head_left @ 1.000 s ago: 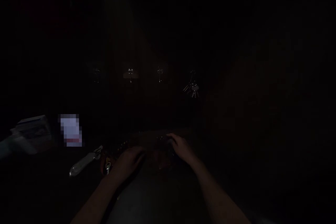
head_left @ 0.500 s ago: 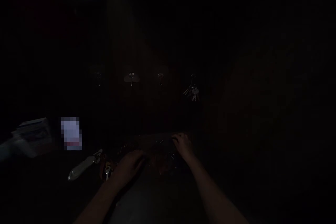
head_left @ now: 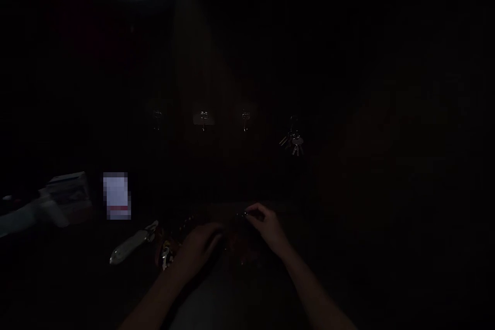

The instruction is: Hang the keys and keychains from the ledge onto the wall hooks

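The scene is very dark. My right hand (head_left: 266,223) is closed in a pinch, thumb and forefinger on a small glinting piece (head_left: 245,214) whose kind I cannot make out. My left hand (head_left: 200,243) rests low over the surface, thumb a little apart from the fingers, and nothing shows between them. Just left of it lies a bunch of keys (head_left: 166,257) with dark reddish and yellow parts. A pale, long, rounded object (head_left: 129,247) lies beside the keys. Between my hands is a dim reddish thing (head_left: 238,247), too dark to name.
Several metal hooks, among them a lit one (head_left: 204,120), line the dark upright surface ahead. From the rightmost hangs another key bunch (head_left: 297,143). At left stand a box (head_left: 71,198), a pale blurred object (head_left: 25,219) and a bright pixelated rectangle (head_left: 116,196).
My right hand's fingers have come together in a pinch, with the glint now at their tips. My left hand has hardly moved. The whole view has shifted slightly, so things appear further right.
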Tool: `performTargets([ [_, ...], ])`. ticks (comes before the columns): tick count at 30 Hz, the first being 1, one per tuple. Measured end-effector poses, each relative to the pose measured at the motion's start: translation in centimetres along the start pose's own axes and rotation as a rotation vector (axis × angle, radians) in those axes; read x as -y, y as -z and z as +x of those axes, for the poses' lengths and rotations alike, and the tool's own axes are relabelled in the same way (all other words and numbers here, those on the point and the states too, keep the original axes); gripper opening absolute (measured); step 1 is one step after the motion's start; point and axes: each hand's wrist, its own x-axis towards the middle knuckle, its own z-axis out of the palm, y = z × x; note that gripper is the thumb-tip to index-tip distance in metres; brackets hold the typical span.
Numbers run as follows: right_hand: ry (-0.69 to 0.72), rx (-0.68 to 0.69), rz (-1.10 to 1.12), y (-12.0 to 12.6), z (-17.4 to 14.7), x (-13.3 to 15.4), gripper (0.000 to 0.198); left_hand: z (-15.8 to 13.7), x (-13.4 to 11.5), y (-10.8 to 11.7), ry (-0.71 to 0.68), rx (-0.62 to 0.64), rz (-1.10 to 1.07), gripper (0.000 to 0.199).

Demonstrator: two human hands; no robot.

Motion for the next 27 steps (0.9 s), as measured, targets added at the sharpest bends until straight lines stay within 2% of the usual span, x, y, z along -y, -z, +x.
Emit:
performTargets([
  [4, 0.015, 0.077, 0.043, -2.1, -1.0, 1.8, 0.009, 0.1, -1.2, -0.2, 0.076, -0.076, -0.102, 0.029],
  [6, 0.049, 0.114, 0.026, -3.0, -1.5, 2.3, 0.006, 0.1, -1.9, -0.2, 0.119, -0.088, -0.146, 0.033],
  [9, 0.073, 0.137, 0.020, -3.8, -1.8, 2.7, 0.004, 0.2, -2.3, -0.2, 0.137, -0.086, -0.210, 0.028],
  [16, -0.008, 0.064, 0.149, -3.5, -1.6, 3.2, 0.009, 0.4, -1.6, -0.2, 0.085, -0.071, -0.281, 0.021],
  [22, -0.066, 0.095, 0.169, -3.5, -1.8, 3.2, 0.013, 0.3, -1.7, 0.0, 0.086, -0.119, -0.293, 0.018],
  [27, -0.055, 0.130, 0.141, -3.2, -1.8, 2.9, 0.014, 0.3, -1.8, 0.2, 0.078, -0.100, -0.251, 0.019],
])
